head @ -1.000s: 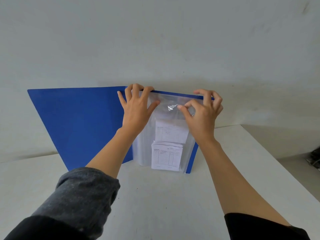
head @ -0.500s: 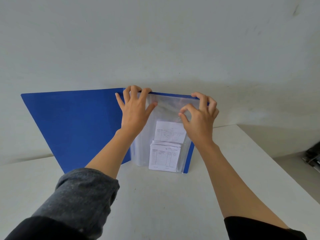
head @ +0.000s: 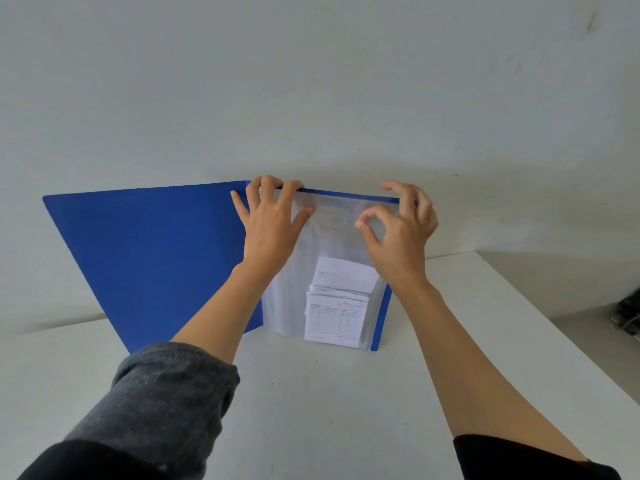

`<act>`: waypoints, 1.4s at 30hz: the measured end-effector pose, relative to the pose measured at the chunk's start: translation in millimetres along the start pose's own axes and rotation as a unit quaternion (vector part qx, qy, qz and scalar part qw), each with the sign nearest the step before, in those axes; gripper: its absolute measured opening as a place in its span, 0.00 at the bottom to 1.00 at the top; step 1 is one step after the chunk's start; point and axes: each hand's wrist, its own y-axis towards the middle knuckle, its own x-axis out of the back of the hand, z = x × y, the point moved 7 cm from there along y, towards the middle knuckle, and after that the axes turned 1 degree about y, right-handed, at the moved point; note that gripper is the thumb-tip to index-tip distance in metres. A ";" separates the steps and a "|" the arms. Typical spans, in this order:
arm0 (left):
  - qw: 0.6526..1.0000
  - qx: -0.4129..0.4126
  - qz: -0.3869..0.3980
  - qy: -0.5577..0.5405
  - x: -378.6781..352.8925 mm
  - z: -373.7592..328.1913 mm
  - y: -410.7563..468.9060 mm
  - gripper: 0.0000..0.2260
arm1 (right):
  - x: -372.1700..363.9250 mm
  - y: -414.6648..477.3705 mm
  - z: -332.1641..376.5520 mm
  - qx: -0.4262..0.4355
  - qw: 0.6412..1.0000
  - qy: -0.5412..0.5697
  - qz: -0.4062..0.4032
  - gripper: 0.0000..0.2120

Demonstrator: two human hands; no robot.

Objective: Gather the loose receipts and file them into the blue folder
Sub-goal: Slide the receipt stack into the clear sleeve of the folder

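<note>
The blue folder stands upright and open on the white table, its left cover spread wide. A clear plastic sleeve fills its right half. Inside the sleeve a stack of white receipts rests at the bottom, with one more receipt sitting higher behind it. My left hand grips the folder's top edge near the spine, fingers curled over it. My right hand holds the top right corner, thumb and forefinger pinched at the sleeve's front film.
The white table runs to a white wall just behind the folder. Its right edge slants down the right side, with grey floor and a dark object beyond it.
The folder sank slightly and its left cover swung wider. My right thumb and forefinger moved a little lower on the sleeve, and the film looks smoother.
</note>
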 end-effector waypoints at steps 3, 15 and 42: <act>1.000 -0.004 0.001 0.002 -1.8 -0.7 0.2 0.15 | 0.8 0.5 -0.9 -0.008 1.000 0.004 -0.014 0.04; 1.000 -0.027 0.002 -0.004 -6.2 -0.9 -2.2 0.17 | -38.7 -75.9 -68.6 -0.378 0.866 0.301 0.129 0.38; 0.989 0.027 0.142 0.009 -101.6 32.4 -78.5 0.17 | -63.9 -215.5 -122.8 -0.580 0.700 0.298 0.292 0.24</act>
